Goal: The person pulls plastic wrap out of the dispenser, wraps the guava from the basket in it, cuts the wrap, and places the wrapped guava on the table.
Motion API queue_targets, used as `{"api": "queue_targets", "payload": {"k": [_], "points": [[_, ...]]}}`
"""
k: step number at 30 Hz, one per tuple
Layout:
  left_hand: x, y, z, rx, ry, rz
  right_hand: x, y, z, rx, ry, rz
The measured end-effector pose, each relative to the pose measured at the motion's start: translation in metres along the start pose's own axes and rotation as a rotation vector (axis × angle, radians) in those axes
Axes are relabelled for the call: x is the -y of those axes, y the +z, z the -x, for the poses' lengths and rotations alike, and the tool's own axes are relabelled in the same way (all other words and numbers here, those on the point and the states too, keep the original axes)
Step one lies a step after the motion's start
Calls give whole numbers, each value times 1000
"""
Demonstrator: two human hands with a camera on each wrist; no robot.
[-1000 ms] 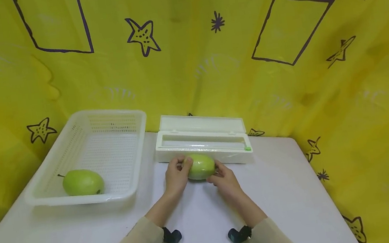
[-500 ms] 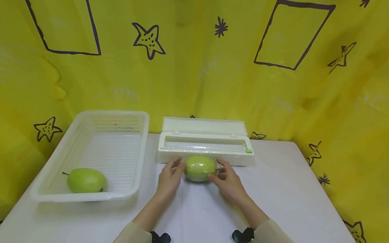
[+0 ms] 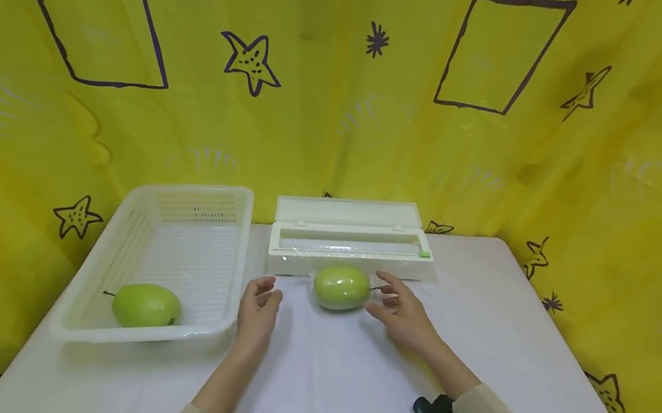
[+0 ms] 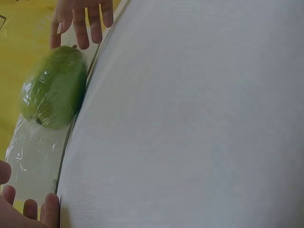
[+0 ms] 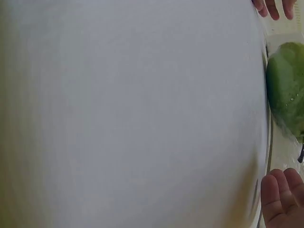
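Observation:
A green pear (image 3: 342, 288), with clear cling film around it and a dark stem pointing right, lies on the white table in front of a cling film dispenser (image 3: 350, 238). My left hand (image 3: 256, 319) is to its left, clear of the fruit, with loosely bent fingers and nothing held. My right hand (image 3: 405, 314) is just right of the stem, fingers spread and apart from the pear. Glossy film shows on the wrapped pear (image 4: 57, 90) in the left wrist view. The right wrist view cuts off part of the pear (image 5: 287, 88).
At the left stands a white perforated basket (image 3: 238, 259) with another green pear (image 3: 146, 305) inside, which shows no film. The dispenser's lid (image 3: 346, 210) is raised, with a film roll in it and a green slider (image 3: 424, 254). A yellow patterned curtain (image 3: 328, 131) hangs behind.
Both hands have let go of the wrapped pear and drawn apart, the left hand farther to the left and the right hand slightly right. The pear stays on the table.

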State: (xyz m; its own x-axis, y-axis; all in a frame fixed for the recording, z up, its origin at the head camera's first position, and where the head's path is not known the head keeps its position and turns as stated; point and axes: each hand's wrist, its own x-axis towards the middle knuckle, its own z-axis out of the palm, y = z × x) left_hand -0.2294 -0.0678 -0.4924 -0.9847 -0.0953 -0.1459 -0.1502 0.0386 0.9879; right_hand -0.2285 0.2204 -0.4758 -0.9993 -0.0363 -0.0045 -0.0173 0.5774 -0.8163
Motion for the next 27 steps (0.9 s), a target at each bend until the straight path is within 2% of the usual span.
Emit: {"api": "queue_targets", "payload": {"k": [2, 4, 8, 11, 14, 18, 23, 27], "points": [[-3, -2, -3, -2, -4, 11, -1, -7, -3, -37, -29, 11], [-4, -4, -9, 6, 6, 31, -2, -18, -7, -107, -80, 32], [-4, -6, -25, 22, 69, 81, -6, -48, -20, -279, -196, 117], [-3, -6, -37, 10, 116, 126, -11, -70, -30, -338, -236, 220], [-3, -4, -46, -16, 150, 172, -17, -86, -39, -334, -259, 307], [-3, -2, -53, -19, 191, 201, -22, -97, -49, -287, -265, 353], [2, -4, -59, 43, 236, 231, -22, -97, -56, -223, -241, 386], [3, -3, -62, 77, 234, 197, -21, -95, -57, -220, -231, 396]]}}
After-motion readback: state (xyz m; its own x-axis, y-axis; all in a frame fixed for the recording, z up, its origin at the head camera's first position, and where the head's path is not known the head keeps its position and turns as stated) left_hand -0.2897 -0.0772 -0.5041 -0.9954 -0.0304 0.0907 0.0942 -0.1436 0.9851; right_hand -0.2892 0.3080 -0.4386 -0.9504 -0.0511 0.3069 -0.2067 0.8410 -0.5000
